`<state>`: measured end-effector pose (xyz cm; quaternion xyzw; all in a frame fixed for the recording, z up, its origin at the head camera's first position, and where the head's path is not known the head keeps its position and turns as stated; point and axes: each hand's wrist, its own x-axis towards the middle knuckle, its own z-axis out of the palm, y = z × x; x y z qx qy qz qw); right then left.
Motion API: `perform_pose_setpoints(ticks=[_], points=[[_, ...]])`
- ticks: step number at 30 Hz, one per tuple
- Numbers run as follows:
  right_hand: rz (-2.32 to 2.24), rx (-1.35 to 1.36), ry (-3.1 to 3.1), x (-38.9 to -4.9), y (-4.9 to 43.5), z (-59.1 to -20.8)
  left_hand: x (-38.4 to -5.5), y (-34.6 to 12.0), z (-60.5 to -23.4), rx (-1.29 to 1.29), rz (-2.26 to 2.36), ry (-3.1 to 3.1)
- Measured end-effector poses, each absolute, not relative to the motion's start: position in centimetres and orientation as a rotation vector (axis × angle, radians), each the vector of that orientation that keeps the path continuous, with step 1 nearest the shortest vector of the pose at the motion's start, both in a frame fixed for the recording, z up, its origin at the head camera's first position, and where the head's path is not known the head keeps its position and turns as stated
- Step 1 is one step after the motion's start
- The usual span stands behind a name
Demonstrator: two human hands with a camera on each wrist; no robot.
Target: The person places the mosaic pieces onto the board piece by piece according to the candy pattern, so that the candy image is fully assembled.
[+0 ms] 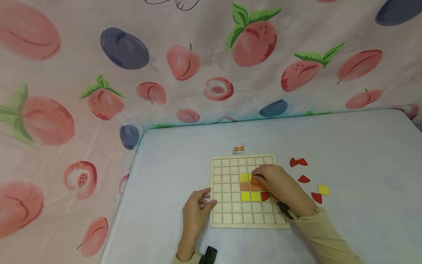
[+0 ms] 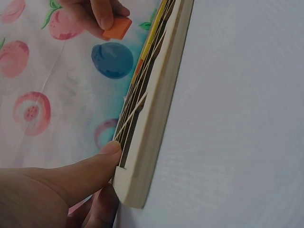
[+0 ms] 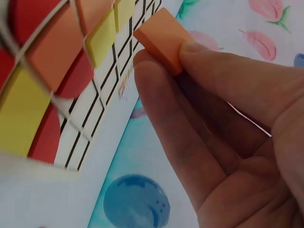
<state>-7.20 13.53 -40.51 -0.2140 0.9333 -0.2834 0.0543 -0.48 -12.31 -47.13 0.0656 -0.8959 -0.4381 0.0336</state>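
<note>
Right wrist view shows the orange tile [image 3: 161,35] clamped at the fingertips of the right hand [image 1: 271,179] — the thumb lies on it at 4 o'clock, a fingertip backs it at 7 o'clock, and its free end juts toward 11 o'clock, past the grip. On the left wrist view the same tile hangs clear of the wooden board [image 1: 227,214], with a gap between them.

Head view puts the small printed card [image 1: 238,149] just off the board's far edge, near 12 o'clock; it bears a gridded picture, and any finer print is too small to read.

From 4 o'clock the right forearm reaches in, its beige sleeve [image 1: 326,234] behind a bare wrist, the hand over the board with its knuckles up. At 9 o'clock the left hand [image 1: 196,211] grips the board's side, thumb on the rim and fingers against the outer edge.

Beneath and beside the right hand, yellow tiles [image 1: 245,196], a row of orange tiles [image 1: 244,187] and red quarter-round pieces [image 1: 265,196] sit in the grid. Off the board, loose red pieces [image 1: 304,179] lie between 2 and 3 o'clock — with a yellow square [image 1: 324,190] at 3 o'clock, just beside one more.
</note>
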Motion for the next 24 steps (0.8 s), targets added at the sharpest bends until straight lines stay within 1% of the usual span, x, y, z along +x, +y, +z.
perform_pose_setpoints(ticks=[14, 24], points=[[-0.845, -0.802, 2.816, -7.8, 10.7, -41.4, -0.5, -12.4, -47.2, 0.215, -1.358, -2.756], [-0.834, -0.811, 2.778, -8.1, 9.1, -42.3, -0.6, -12.3, -47.3, 0.227, -1.355, -2.767]])
